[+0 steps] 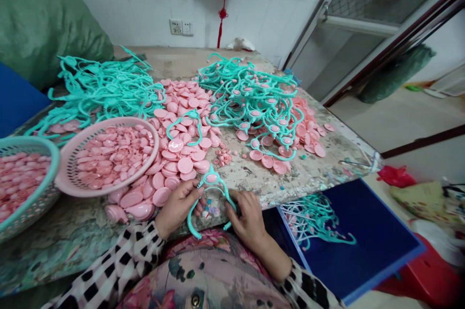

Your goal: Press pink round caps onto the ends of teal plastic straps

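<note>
Together, the left hand (178, 206) and right hand (247, 215) grasp one teal plastic headband (211, 177) over the table edge (319, 187), beside loose pink discs (185, 164), with two baskets, one pink (83, 193), one teal (43, 146), to the left

We are facing a concrete workbench (290, 180), two plastic baskets (98, 193) sitting at its left, plastic discs (181, 154) lying mid-bench, plastic frames (247, 96) lying behind them, and a board (363, 236) lying rightward, carrying more frames.
</note>
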A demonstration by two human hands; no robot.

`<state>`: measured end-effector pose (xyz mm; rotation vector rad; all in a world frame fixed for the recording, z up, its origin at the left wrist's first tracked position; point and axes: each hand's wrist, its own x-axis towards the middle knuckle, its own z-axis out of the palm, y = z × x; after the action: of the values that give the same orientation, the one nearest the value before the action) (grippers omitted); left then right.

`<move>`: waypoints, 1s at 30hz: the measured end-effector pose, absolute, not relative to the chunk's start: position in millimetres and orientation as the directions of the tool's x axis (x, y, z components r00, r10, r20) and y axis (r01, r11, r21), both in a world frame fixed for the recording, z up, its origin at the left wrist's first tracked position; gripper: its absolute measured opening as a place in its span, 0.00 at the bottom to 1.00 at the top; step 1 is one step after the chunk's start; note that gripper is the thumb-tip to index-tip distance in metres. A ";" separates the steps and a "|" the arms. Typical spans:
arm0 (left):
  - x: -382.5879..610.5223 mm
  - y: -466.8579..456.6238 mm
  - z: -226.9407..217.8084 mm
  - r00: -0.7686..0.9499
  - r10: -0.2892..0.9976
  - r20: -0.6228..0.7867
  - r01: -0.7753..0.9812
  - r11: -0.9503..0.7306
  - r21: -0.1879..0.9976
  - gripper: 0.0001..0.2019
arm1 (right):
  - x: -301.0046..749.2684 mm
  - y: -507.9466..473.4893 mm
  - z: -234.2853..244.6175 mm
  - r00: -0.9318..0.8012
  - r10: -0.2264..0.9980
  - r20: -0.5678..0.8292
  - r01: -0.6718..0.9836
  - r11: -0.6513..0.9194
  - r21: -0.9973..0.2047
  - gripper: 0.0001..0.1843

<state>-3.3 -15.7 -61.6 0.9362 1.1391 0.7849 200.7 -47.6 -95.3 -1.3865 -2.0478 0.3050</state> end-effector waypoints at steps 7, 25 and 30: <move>-3.6 -15.9 -58.7 0.246 0.889 -0.386 -0.059 0.411 0.910 0.20 | 201.9 -40.5 -88.1 -0.186 0.942 0.280 0.656 0.331 -0.678 0.09; -5.0 -16.4 -62.8 0.258 0.885 -0.387 -0.087 0.420 0.903 0.18 | 205.9 -31.2 -82.0 -0.142 0.986 0.082 0.446 0.138 -0.885 0.12; -5.4 -15.5 -66.7 0.272 0.888 -0.370 -0.070 0.401 0.913 0.16 | 204.3 -30.4 -78.2 -0.101 0.995 -0.011 0.295 0.019 -0.955 0.11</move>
<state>-5.4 -15.5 -66.7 0.9392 1.0990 0.7923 204.3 -30.4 -78.2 -1.3745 -1.5082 1.1246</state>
